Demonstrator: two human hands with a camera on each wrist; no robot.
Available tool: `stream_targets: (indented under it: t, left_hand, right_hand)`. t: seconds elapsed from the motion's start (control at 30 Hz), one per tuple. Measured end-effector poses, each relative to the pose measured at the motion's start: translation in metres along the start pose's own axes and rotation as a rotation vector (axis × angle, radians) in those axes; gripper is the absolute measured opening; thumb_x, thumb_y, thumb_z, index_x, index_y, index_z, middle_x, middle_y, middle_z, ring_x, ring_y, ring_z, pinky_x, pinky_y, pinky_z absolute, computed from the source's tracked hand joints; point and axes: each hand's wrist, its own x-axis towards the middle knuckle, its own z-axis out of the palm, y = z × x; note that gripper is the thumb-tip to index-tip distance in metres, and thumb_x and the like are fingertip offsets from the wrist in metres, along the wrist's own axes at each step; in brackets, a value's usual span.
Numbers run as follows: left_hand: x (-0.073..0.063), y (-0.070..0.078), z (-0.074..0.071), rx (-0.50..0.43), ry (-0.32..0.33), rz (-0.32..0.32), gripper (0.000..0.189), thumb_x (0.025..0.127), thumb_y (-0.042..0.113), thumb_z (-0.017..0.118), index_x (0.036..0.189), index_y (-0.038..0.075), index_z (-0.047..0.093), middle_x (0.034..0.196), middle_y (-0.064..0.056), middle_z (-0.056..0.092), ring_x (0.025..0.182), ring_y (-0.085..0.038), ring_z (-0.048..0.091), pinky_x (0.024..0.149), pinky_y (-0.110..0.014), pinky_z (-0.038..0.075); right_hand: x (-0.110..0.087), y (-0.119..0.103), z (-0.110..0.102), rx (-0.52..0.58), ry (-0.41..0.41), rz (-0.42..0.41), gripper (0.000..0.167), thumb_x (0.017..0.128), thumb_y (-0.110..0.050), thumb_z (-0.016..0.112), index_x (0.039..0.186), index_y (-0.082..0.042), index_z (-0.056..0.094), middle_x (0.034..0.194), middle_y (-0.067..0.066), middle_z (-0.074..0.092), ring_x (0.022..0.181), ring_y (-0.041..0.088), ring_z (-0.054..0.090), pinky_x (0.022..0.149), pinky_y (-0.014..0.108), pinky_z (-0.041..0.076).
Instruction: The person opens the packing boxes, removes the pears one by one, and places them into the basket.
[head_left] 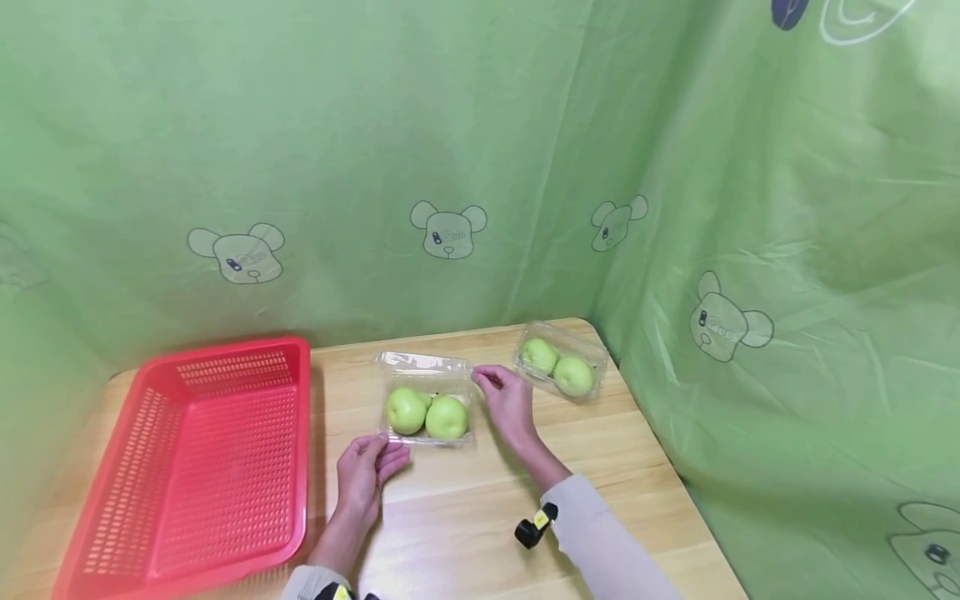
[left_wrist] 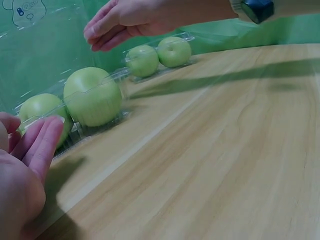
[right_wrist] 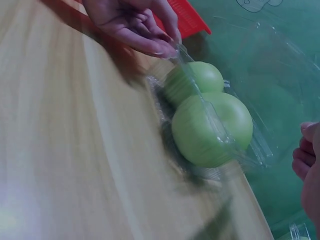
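Observation:
A clear plastic clamshell box (head_left: 427, 440) stands on the table with its lid (head_left: 423, 362) raised at the back. Two round green fruits (head_left: 447, 417), like apples or pears, sit side by side inside. My left hand (head_left: 362, 475) pinches the near left corner of the box between thumb and fingers, clearest in the right wrist view. At the right edge of the raised lid, my right hand (head_left: 510, 407) holds it between thumb and fingertips. In the left wrist view, the right hand (left_wrist: 127, 20) is above the box, beside the see-through lid.
A red perforated plastic basket (head_left: 300, 467) stands left of the left hand. Another clear box (head_left: 594, 390) with two green fruits lies at the back right, near the right hand. Green curtains (head_left: 360, 167) hang behind the wooden table (head_left: 450, 533) and on its sides.

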Motion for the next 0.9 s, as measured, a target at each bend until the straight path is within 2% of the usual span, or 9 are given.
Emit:
stream_targets:
  t: [0.17, 0.37, 0.57, 0.73, 0.8, 0.9]
  left_hand:
    - [-0.001, 0.001, -0.001, 0.001, 0.001, 0.011, 0.018, 0.102, 0.009, 0.062, 0.113, -0.003, 0.053, 0.099, -0.017, 0.077, 0.089, -0.023, 0.079, 0.091, -0.04, 0.066]
    - [-0.007, -0.001, -0.002, -0.004, -0.006, 0.003, 0.018, 0.101, 0.009, 0.064, 0.11, -0.002, 0.054, 0.098, -0.015, 0.077, 0.09, -0.023, 0.078, 0.091, -0.039, 0.066]
    - [-0.011, -0.005, -0.002, -0.007, -0.01, 0.008, 0.018, 0.101, 0.009, 0.064, 0.109, -0.003, 0.054, 0.1, -0.018, 0.076, 0.09, -0.023, 0.078, 0.091, -0.04, 0.066]
    - [-0.012, -0.006, -0.001, -0.011, -0.005, 0.004, 0.016, 0.101, 0.008, 0.064, 0.108, -0.002, 0.054, 0.097, -0.015, 0.077, 0.09, -0.023, 0.079, 0.09, -0.039, 0.066]
    - [-0.012, -0.006, -0.001, -0.01, -0.003, -0.002, 0.016, 0.1, 0.008, 0.064, 0.108, -0.002, 0.054, 0.099, -0.017, 0.077, 0.091, -0.024, 0.079, 0.091, -0.04, 0.066]
    - [-0.013, -0.006, -0.001, -0.002, 0.002, -0.011, 0.017, 0.1, 0.009, 0.065, 0.108, -0.001, 0.055, 0.104, -0.02, 0.076, 0.092, -0.024, 0.079, 0.093, -0.04, 0.065]
  right_hand:
    - [0.015, 0.003, 0.001, 0.035, 0.006, 0.003, 0.016, 0.091, -0.008, 0.077, 0.105, -0.001, 0.078, 0.105, 0.019, 0.079, 0.094, 0.031, 0.079, 0.081, 0.02, 0.065]
    - [0.03, 0.008, 0.003, 0.036, -0.001, 0.056, 0.019, 0.092, -0.012, 0.077, 0.108, -0.003, 0.078, 0.106, 0.017, 0.079, 0.093, 0.029, 0.078, 0.081, 0.02, 0.065]
    - [0.038, 0.012, 0.009, 0.028, 0.004, 0.076, 0.021, 0.092, -0.013, 0.077, 0.11, -0.002, 0.077, 0.107, 0.017, 0.079, 0.093, 0.029, 0.077, 0.08, 0.02, 0.065]
    - [0.042, 0.017, 0.016, 0.012, 0.001, 0.094, 0.022, 0.093, -0.013, 0.076, 0.111, -0.002, 0.077, 0.108, 0.017, 0.079, 0.095, 0.029, 0.077, 0.082, 0.022, 0.065]
    - [0.043, 0.019, 0.019, 0.01, -0.003, 0.107, 0.022, 0.093, -0.013, 0.076, 0.112, -0.002, 0.076, 0.109, 0.017, 0.079, 0.095, 0.029, 0.077, 0.083, 0.025, 0.066]
    - [0.043, 0.022, 0.022, 0.03, -0.017, 0.142, 0.023, 0.094, -0.011, 0.074, 0.115, 0.001, 0.075, 0.109, 0.018, 0.078, 0.098, 0.034, 0.076, 0.087, 0.037, 0.067]
